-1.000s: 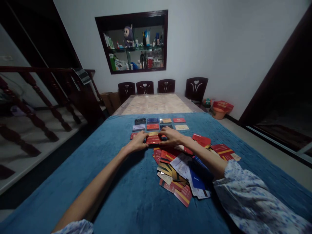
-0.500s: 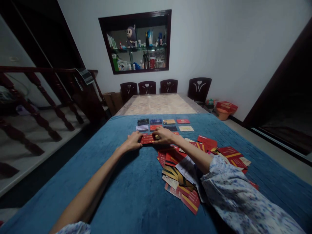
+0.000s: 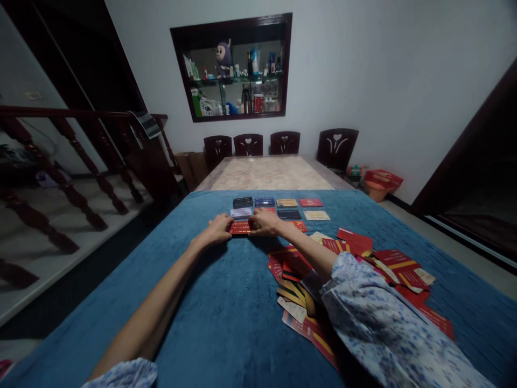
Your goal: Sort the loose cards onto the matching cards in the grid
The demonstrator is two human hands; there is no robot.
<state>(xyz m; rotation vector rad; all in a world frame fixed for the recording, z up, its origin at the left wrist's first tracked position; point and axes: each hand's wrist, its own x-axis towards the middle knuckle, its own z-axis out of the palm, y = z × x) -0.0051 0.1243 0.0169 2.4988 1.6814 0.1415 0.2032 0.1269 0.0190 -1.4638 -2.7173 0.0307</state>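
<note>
A stack of red cards [image 3: 240,228] lies at the near left end of the rows, gripped between both hands. My left hand [image 3: 218,228] presses its left edge with the fingertips. From the other side, my right hand [image 3: 264,222] holds its right end, thumb toward me. Just behind stand a pale lilac card stack [image 3: 241,213], a black stack [image 3: 243,202], a blue stack [image 3: 264,202] and a yellow-orange stack [image 3: 286,203]. My right hand partly covers an orange-red stack. A red card [image 3: 299,226] shows beyond my right wrist.
A loose pile of red and gold cards [image 3: 296,293] spreads under and around my right forearm. A blue cloth [image 3: 226,318] covers the near table, with its bare marbled top [image 3: 274,171] beyond. Dark chairs [image 3: 337,148] stand at the far end.
The red stack has settled lower and squarer between my hands, and both hands have drawn slightly toward its ends. The whole view has shifted a little.
</note>
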